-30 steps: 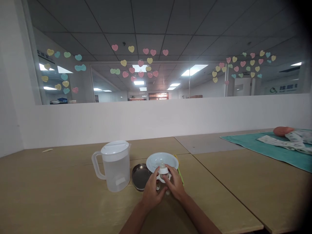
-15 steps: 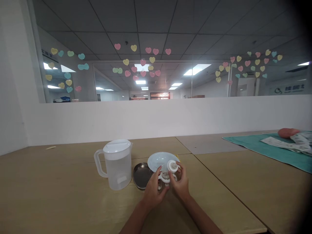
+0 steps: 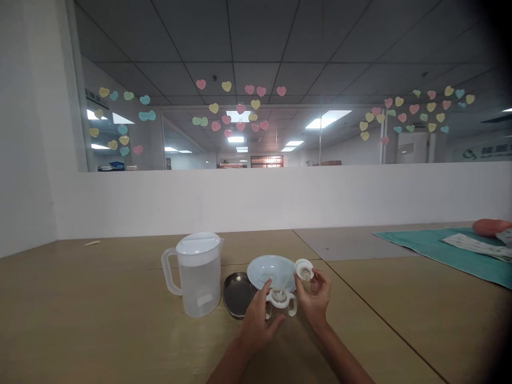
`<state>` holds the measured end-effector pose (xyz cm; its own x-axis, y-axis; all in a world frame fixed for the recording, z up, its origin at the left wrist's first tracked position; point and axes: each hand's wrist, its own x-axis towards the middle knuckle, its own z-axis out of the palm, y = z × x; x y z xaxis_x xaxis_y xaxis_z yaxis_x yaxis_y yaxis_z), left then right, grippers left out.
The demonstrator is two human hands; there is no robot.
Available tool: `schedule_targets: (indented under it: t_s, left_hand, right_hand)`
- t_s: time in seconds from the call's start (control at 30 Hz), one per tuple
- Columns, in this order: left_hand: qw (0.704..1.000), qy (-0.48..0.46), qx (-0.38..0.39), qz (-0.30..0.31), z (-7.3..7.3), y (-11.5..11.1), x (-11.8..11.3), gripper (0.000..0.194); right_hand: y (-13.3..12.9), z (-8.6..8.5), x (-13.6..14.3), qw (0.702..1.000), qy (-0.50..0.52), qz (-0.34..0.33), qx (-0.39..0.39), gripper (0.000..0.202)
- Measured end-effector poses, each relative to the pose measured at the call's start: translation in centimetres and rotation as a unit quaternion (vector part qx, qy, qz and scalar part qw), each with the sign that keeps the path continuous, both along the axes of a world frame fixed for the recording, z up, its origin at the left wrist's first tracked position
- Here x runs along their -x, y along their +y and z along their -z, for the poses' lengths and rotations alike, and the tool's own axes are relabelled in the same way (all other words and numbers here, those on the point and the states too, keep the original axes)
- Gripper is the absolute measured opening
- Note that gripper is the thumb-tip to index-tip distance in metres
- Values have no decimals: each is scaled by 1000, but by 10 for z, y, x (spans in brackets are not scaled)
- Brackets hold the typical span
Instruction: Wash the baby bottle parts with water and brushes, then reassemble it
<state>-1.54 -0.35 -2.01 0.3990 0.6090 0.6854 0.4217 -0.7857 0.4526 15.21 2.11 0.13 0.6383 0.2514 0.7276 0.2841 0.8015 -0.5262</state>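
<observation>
My left hand point(image 3: 258, 317) is wrapped round a clear baby bottle point(image 3: 280, 296) with a white collar and two white side handles. The bottle's top is uncovered. Beside and above it, my right hand point(image 3: 316, 298) pinches a round white bottle cap point(image 3: 304, 270), its underside tilted toward me. A thin pale strip, perhaps a straw, runs between the cap and the bottle's mouth. Just behind the hands stands a pale blue bowl point(image 3: 264, 264), partly covered by them. A dark round metal dish point(image 3: 237, 296) lies left of my left hand.
A translucent lidded pitcher point(image 3: 200, 285) of clear liquid stands left of the dish. At the far right, a teal cloth point(image 3: 424, 242) bears a patterned cloth and a reddish object point(image 3: 490, 228). A low white wall point(image 3: 256, 200) with a window above borders the wooden table point(image 3: 120, 320).
My right hand has lifted the cap away from the bottle to the right, baring the bottle's mouth. The left hand keeps hold of the bottle. The camera view has shifted slightly.
</observation>
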Motion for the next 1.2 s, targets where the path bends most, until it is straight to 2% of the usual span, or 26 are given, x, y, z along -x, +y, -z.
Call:
schedule_targets:
  t_s: [0.17,0.23,0.3,0.4,0.5,0.67,0.9,1.03,1.2]
  left_hand:
    - [1000,4,3,-4,2,0,-1,74]
    - [1000,5,-1,-6,2,-1,-1,75]
    - [1000,7,-5,-11,3,-1,-1,76]
    - [1000,12,-4,-13,2,-3,-1,76]
    - [1000,16,2,-7,-1,-5,-1,75]
    - [1000,18,14,-9,-6,-7,-3,74]
    - [999,27,17,-10,-9,-8,-2,73]
    - [1000,24,10,-12,-8,-7,-2,72]
    - [1000,19,-8,-14,-4,-5,-1,70]
  right_hand:
    - [14,-31,-2,1000,17,-21,7,52]
    - [21,-37,-1,999,22,-30,8,53]
    - [29,-34,-1,998,30,-45,19,54]
    - [42,-19,-3,993,39,-79,73,55]
    - [49,-4,-7,984,-17,-96,148,49]
    - [50,3,-14,968,-127,-24,213,35]
    - [46,0,-22,965,-175,72,182,26]
    - [45,3,-22,954,-231,19,190,25]
    - [39,1,-21,929,-271,-53,248,32]
